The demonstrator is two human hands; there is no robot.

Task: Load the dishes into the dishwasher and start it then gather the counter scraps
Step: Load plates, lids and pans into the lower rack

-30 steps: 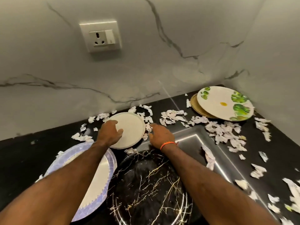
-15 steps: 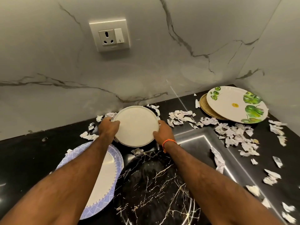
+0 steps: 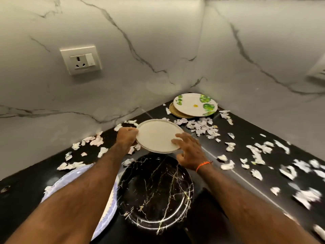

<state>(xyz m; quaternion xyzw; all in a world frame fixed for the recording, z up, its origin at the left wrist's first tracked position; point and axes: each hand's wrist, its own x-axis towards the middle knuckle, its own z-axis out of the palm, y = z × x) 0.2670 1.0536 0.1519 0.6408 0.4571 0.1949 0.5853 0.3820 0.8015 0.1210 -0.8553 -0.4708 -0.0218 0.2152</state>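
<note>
- Black stone counter (image 3: 22,194) runs into a corner of white marble wall (image 3: 158,50), with a socket (image 3: 80,59) set in the wall at left
- White plate (image 3: 156,135) is tilted, its near rim lifted above the counter, between the two hands
- Left hand (image 3: 127,136) is closed on the plate's left rim, fingers curled over the edge
- Right hand (image 3: 190,150) sits at the plate's right rim with fingers spread; fingertips (image 3: 175,142) lie on the plate's top face near the edge, and whether the thumb hooks beneath cannot be told
- An orange band (image 3: 204,165) circles the right wrist
- Black plate (image 3: 155,192) with gold veins lies flat on the counter just below the white plate, between the forearms
- Blue-rimmed plate (image 3: 52,191) lies left of the black plate, mostly hidden under the left forearm, its right edge beside the black plate's rim
- Leaf plate (image 3: 193,104), white with green prints, rests in the corner on top of a tan plate (image 3: 174,111) whose edge shows at its left
- Paper scraps (image 3: 202,127) litter the counter: a thick patch between the white plate and the leaf plate, a trail along the right side, and a looser scatter along the wall at left
- Scraps at far right are blurred
</note>
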